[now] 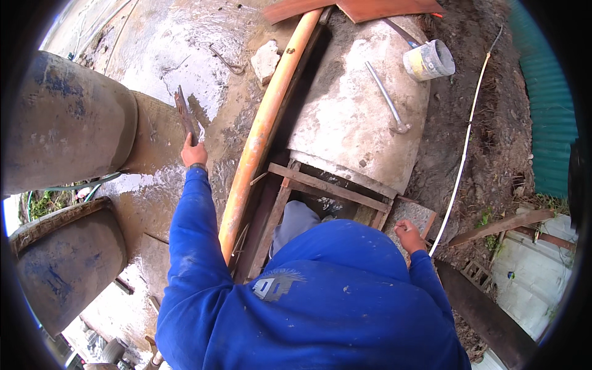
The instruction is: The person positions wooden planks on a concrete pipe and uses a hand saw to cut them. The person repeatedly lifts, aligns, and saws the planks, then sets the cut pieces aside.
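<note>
My left hand [195,153] is stretched forward over the wet ground on the left, closed round a dark, narrow piece of wood [183,111] that points away from me. Down at the right, my right hand [409,235] has its fingers curled beside a small grey slab [417,214] with a rough face; what they hold, if anything, is too small to make out. Between my arms, a wooden frame [333,186] borders an opening, and my leg [296,221] shows inside it. A hammer [385,92] lies on the pale concrete slab [339,117] ahead.
A long orange pole [266,126] runs along the slab's left side. A whitish bucket [430,60] lies tipped at the far right, near a white hose [464,148]. Large muddy barrels [74,123] crowd the left. Reddish boards [382,8] cross the far end, near a pale stone [265,60].
</note>
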### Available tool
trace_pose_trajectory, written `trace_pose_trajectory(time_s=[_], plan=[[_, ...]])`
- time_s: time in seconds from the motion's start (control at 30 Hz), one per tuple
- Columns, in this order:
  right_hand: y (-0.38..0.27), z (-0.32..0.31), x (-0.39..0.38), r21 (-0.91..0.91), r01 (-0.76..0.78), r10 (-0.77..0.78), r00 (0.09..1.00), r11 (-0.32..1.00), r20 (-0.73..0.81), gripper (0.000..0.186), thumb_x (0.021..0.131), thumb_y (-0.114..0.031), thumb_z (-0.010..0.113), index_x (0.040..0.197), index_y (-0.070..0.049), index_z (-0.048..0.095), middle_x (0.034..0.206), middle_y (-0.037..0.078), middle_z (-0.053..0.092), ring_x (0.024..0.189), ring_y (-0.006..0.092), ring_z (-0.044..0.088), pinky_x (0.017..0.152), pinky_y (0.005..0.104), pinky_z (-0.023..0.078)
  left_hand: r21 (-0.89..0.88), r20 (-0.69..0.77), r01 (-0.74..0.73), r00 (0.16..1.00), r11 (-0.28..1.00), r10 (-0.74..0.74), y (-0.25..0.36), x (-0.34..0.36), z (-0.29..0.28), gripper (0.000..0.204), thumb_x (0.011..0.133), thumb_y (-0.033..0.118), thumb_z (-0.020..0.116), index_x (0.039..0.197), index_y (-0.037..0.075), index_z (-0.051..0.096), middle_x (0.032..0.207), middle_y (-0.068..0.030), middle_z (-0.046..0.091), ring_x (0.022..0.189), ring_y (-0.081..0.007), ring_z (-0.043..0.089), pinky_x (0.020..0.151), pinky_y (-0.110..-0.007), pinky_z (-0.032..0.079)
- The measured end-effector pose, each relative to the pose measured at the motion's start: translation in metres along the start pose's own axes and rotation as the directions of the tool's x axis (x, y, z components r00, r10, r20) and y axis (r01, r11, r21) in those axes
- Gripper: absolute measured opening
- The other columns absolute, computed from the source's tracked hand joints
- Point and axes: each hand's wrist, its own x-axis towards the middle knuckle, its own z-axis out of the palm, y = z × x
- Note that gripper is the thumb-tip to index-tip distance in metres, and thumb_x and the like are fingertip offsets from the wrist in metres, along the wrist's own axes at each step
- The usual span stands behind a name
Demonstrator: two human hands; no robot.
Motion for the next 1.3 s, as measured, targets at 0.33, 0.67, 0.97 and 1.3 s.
trace_pose_trajectory(time_s=[0.33, 0.67, 0.97, 1.3], plan=[[-0.041, -0.009, 0.008, -0.086, 0.141, -0.144, 0.989, 0.986, -0.039, 0.025, 0.094, -0.021, 0.069, 0.107, 0.000, 0.065, 0.097, 0.009, 0.069, 0.088, 0.0212, 0.065, 0.083, 0.0365, 0.052, 0.113, 0.102, 0.006, 0.995, 0.994, -0.018, -0.026, 0.034, -0.013, 0.068, 0.080, 0.025, 0.078, 0.145, 0.015, 0.063, 0.131, -0.0199, 0.071, 0.119, -0.0345, 0.069, 0.105, -0.042, 0.052], [-0.048, -0.018, 0.021, -0.065, 0.115, -0.116, 0.993, 0.991, -0.016, 0.030, 0.091, -0.025, 0.072, 0.111, -0.002, 0.069, 0.101, 0.013, 0.073, 0.095, 0.0251, 0.069, 0.089, 0.0388, 0.053, -0.031, 0.090, -0.012, 0.996, 0.999, 0.015, -0.053, 0.033, 0.007, 0.072, 0.079, 0.024, 0.079, 0.147, 0.012, 0.060, 0.132, -0.0216, 0.069, 0.122, -0.0355, 0.068, 0.106, -0.042, 0.051], [-0.058, -0.014, 0.026, -0.038, 0.126, -0.127, 0.991, 0.991, -0.026, 0.030, 0.091, -0.024, 0.072, 0.111, -0.002, 0.068, 0.100, 0.014, 0.073, 0.095, 0.0264, 0.069, 0.089, 0.0386, 0.053, 0.225, 0.221, -0.026, 0.975, 0.974, -0.025, -0.014, 0.021, 0.001, 0.077, 0.078, 0.020, 0.077, 0.151, 0.014, 0.055, 0.138, -0.0211, 0.066, 0.126, -0.0381, 0.063, 0.109, -0.042, 0.049], [-0.066, -0.009, 0.032, -0.070, 0.142, -0.142, 0.990, 0.987, -0.002, 0.029, 0.091, -0.024, 0.071, 0.109, -0.002, 0.067, 0.099, 0.015, 0.072, 0.094, 0.0279, 0.069, 0.087, 0.0399, 0.053, 0.394, 0.232, -0.064, 0.972, 0.917, -0.032, -0.061, 0.017, -0.003, 0.073, 0.081, 0.011, 0.065, 0.152, 0.025, 0.055, 0.138, -0.0276, 0.062, 0.134, -0.0468, 0.052, 0.114, -0.046, 0.044]])
